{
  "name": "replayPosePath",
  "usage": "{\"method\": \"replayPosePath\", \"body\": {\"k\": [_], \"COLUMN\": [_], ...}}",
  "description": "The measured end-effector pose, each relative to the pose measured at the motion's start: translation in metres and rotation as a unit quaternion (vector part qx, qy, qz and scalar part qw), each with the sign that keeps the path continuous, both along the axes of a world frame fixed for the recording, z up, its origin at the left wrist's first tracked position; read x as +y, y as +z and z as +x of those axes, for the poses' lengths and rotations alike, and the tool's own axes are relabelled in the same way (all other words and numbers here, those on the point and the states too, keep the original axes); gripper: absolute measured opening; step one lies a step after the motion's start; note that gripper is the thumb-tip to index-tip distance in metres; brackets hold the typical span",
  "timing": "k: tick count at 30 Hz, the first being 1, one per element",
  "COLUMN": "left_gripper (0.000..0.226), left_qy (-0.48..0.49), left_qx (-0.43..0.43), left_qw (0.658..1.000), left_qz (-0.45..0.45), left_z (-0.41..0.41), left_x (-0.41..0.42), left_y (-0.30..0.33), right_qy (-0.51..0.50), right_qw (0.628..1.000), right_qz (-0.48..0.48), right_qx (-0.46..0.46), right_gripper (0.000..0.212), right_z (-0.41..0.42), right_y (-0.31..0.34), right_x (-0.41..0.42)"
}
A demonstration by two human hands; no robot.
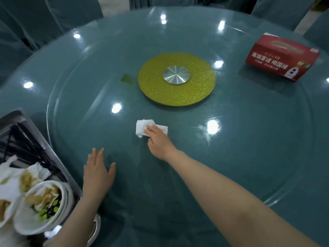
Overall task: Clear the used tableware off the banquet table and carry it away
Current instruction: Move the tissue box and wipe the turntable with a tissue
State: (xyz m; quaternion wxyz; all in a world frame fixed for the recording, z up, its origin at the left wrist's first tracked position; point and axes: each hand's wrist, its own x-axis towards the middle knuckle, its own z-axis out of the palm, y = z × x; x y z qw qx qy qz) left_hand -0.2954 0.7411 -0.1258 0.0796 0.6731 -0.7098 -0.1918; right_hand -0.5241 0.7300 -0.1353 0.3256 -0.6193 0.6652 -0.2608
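Note:
My right hand [157,141] reaches out over the glass turntable [249,139] and presses a folded white paper napkin [142,128] flat against the glass with its fingers. My left hand [98,170] lies flat on the glass nearer to me, fingers straight and spread, holding nothing. At the lower left a metal tray [26,122] holds stacked white bowls [38,207] with food scraps, crumpled stained napkins [26,175] and black chopsticks [30,147].
A yellow glittery disc [195,90] with a silver hub [176,74] marks the turntable's centre. A red tissue box [281,57] stands at the far right. Chairs in teal covers [35,24] ring the round table.

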Motion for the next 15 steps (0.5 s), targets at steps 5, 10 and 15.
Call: {"method": "replayPosePath", "body": {"k": [5,10,15], "left_gripper": [0.064,0.064,0.056], "left_qy": [-0.012,-0.026,-0.052], "left_qx": [-0.014,-0.066,-0.117], "left_qw": [1.0,0.997,0.991], "left_qz": [0.008,0.043,0.034], "left_z": [0.006,0.014,0.005], "left_x": [-0.003,-0.001,0.015], "left_y": [-0.001,-0.003,-0.004], "right_qy": [0.029,0.051,0.043], "right_qw": [0.999,0.995,0.984], "right_qz": [0.001,0.002,-0.009], "right_qx": [0.027,0.089,0.17], "right_gripper": [0.049,0.054,0.069], "right_z": [-0.02,-0.044,-0.086], "right_y": [-0.001,-0.003,-0.012], "right_x": [0.021,0.074,0.127]}}
